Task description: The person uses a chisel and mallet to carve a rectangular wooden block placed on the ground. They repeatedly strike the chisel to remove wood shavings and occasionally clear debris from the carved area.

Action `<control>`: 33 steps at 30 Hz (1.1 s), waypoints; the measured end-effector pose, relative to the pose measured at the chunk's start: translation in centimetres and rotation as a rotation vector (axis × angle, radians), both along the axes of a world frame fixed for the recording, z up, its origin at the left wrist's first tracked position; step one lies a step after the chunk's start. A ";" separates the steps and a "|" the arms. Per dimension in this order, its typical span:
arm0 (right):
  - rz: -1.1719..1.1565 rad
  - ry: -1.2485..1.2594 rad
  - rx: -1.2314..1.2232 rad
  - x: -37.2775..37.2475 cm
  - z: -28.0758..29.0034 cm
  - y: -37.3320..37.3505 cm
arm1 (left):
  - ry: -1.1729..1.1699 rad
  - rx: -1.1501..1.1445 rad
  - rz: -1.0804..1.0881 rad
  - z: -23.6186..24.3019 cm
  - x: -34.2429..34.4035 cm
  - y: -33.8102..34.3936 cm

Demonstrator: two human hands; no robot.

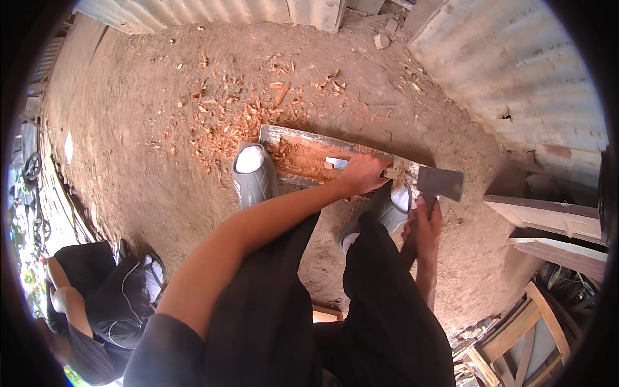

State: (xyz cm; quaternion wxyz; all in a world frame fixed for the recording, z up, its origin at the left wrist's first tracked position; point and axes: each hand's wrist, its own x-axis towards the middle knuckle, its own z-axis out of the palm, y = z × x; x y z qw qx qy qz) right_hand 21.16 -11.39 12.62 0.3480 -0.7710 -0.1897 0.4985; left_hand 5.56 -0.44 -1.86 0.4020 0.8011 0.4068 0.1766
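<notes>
My left hand (364,175) is closed round a chisel, whose shiny flat blade (335,162) points left over a hollowed wooden beam (300,149). The chisel's pale butt shows on the right of the fist. Lying on the ground between and in front of my feet, the beam has a raw reddish trough with shavings in it and weathered grey edges. My right hand (425,229) grips the handle of a mallet with a dark, blocky head (441,184). That head is held just right of the chisel's butt, with a gap between them.
Reddish wood chips (222,132) are scattered over the dirt floor beyond my left shoe (255,180). My right shoe (393,209) is by the beam's right end. Corrugated metal sheets (522,71) stand at the far right, boards (548,216) below them. Another person (103,303) sits at the lower left.
</notes>
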 end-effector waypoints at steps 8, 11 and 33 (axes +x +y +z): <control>0.027 0.018 -0.055 0.5 0.4 0.1 | 0.052 -0.005 -0.048 1.1 -1.2 0.0; 0.109 0.015 -0.078 -1.1 0.2 0.0 | 0.026 -0.018 -0.014 1.1 -1.2 0.2; 0.283 0.023 -0.063 -1.1 2.4 1.7 | -0.020 -0.023 0.072 1.5 -2.2 0.4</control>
